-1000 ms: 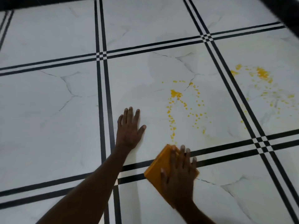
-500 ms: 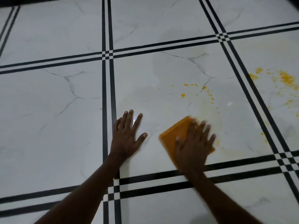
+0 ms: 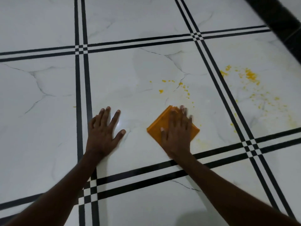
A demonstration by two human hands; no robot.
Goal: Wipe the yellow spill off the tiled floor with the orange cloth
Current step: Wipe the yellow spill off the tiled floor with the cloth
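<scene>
My right hand (image 3: 178, 132) lies flat on the folded orange cloth (image 3: 158, 126) and presses it onto the white tiled floor (image 3: 130, 75); the fingers are blurred by motion. Just beyond the cloth, yellow specks (image 3: 184, 88) dot the middle tile. A bigger patch of yellow spill (image 3: 249, 75) covers the tile to the right, across the black lines. Faint yellow smears (image 3: 202, 141) remain near the cloth's right corner. My left hand (image 3: 105, 129) rests flat on the floor to the cloth's left, fingers spread, holding nothing.
Double black lines (image 3: 81, 95) divide the white marble-look tiles into a grid. A dark skirting or wall edge (image 3: 283, 25) runs along the top right corner. One small yellow speck (image 3: 74, 106) lies on the left tile.
My right hand pushed the cloth forward from the black line over the middle tile, wiping away most of the yellow trail there. My left hand stayed planted.
</scene>
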